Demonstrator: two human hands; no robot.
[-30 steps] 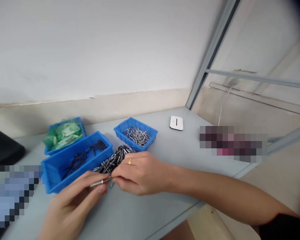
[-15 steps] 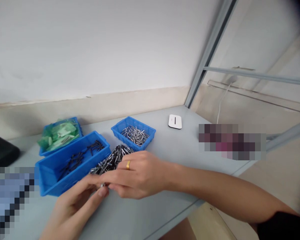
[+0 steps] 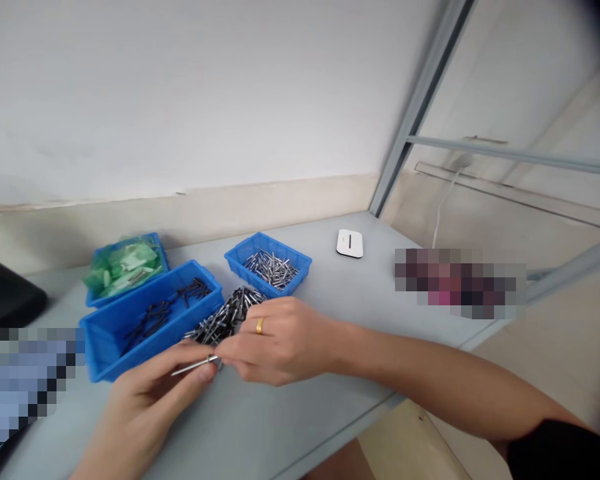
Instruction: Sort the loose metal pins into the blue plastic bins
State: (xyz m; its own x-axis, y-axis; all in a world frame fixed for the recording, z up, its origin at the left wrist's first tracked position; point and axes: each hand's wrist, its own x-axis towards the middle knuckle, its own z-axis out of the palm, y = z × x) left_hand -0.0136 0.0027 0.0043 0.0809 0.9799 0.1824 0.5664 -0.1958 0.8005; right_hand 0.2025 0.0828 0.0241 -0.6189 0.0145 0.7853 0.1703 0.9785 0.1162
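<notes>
My left hand (image 3: 145, 400) pinches a thin silver metal pin (image 3: 190, 366) between thumb and forefinger. The pin has a small collar near the fingertips, much like a blind rivet, and its long thin end points left. Against its other end, my right hand (image 3: 280, 343), which wears a gold ring, has its fingers closed; they cover that end. Just behind my hands lies a loose pile of black and silver pins (image 3: 230, 313), partly hidden by my right hand.
A long blue bin (image 3: 145, 357) holds several black pieces. Behind it, another blue bin (image 3: 94, 300) contains a green plastic bag (image 3: 125, 263). A smaller blue bin (image 3: 303, 270) holds silver pins (image 3: 273, 267). A white square device (image 3: 350, 243) sits farther right, near a metal frame post (image 3: 415, 107).
The pin's long thin end now shows between my left thumb and forefinger; before, only a small shiny bit did. My right hand has shifted slightly upward.
</notes>
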